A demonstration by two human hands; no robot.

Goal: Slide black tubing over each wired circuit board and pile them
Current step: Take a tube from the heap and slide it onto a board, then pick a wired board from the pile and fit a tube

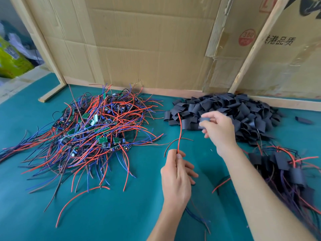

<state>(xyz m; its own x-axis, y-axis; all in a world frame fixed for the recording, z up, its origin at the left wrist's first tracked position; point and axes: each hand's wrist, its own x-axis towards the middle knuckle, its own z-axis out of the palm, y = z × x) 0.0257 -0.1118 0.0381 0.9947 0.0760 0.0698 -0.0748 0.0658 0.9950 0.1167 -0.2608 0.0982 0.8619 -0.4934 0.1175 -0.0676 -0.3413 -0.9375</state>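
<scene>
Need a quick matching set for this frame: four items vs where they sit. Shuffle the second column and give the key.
Items:
1. heap of bare wired boards
2. heap of cut black tubing
3. sleeved boards
4. single tubing piece

Places:
A. pinched in the right hand
B. near right of the green mat, beside the right forearm
C. left side of the mat
D. far right, against the cardboard wall

Pairs: 1-C, 2-D, 3-B, 4-A

The left hand grips red and black wires pointing up toward the tubing piece.
</scene>
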